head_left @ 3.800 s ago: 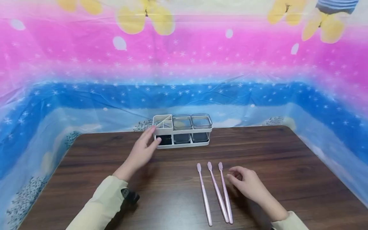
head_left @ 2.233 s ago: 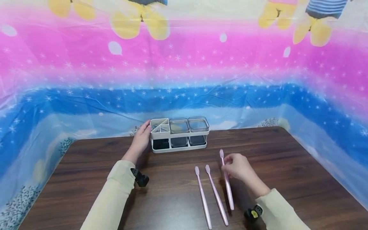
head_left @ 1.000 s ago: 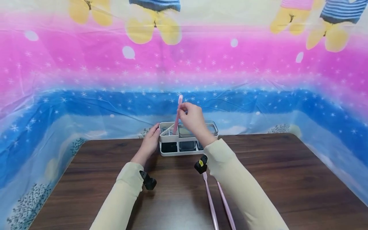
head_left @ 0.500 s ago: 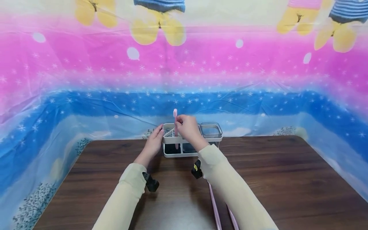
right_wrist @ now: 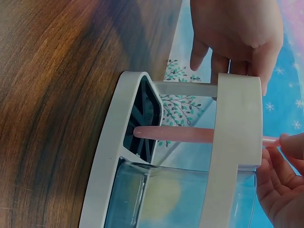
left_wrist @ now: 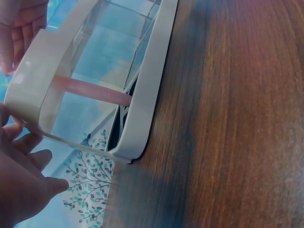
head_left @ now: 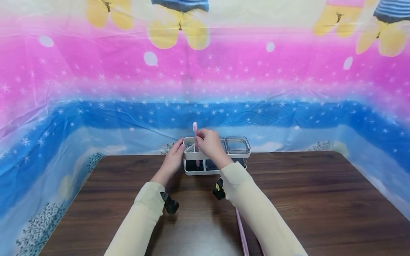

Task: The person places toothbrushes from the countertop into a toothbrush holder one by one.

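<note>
A white toothbrush holder [head_left: 241,155] stands at the table's far edge. My right hand [head_left: 209,144] pinches a pink toothbrush [head_left: 195,126] upright, head up, in the holder's divided left compartment. In the right wrist view the toothbrush handle [right_wrist: 175,134] passes through the upper frame, its end at the dark base [right_wrist: 142,114]. My left hand [head_left: 173,158] rests against the holder's left end, fingers fairly straight along the upper frame. Two more pink toothbrushes [head_left: 241,231] lie on the table, mostly hidden under my right forearm.
Clear square cups [head_left: 238,145] sit in the holder's middle and right places; my right hand partly covers the middle one. The brown wooden table [head_left: 307,199] ends just behind the holder, where a printed cloth [head_left: 272,117] hangs.
My right hand picked the rightmost toothbrush off the table, carried it left and lowered it handle-first into the holder. My left hand came against the holder's end and stayed. Little moved in the last half second.
</note>
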Available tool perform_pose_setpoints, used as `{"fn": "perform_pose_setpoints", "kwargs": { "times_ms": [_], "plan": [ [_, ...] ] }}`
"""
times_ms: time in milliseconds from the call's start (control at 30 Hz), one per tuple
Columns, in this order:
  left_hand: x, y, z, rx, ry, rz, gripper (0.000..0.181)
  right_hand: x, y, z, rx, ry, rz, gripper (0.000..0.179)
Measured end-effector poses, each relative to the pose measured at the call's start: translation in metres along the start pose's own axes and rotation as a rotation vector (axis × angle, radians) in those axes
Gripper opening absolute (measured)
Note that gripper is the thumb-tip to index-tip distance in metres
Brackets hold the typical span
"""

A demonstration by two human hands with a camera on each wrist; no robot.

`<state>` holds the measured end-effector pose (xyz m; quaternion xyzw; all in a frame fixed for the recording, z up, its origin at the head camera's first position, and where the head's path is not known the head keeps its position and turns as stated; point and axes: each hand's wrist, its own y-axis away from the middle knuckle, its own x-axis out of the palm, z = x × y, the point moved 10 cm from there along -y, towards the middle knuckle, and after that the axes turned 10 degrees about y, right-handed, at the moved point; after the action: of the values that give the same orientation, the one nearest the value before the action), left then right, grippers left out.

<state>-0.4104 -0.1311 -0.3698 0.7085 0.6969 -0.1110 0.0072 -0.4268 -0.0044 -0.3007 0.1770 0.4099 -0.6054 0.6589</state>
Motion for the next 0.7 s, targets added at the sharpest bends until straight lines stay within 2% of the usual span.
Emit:
{"fn": "perform_pose_setpoints", "kwargs": {
  "times_ms": [400, 533, 700],
  "plan": [
    [0.001, 0.003, 0.002, -0.020, -0.026, 0.005, 0.050, 0.000, 0.004, -0.007, 0.015, -0.018, 0.010, 0.033],
    [0.000, 0.003, 0.002, -0.023, -0.032, 0.001, 0.050, -0.019, 0.008, -0.005, 0.002, -0.015, -0.011, 0.036],
    [-0.001, 0.000, -0.002, 0.001, -0.032, -0.002, 0.049, -0.058, 0.018, -0.003, -0.051, -0.046, -0.064, 0.034]
  ]
}}
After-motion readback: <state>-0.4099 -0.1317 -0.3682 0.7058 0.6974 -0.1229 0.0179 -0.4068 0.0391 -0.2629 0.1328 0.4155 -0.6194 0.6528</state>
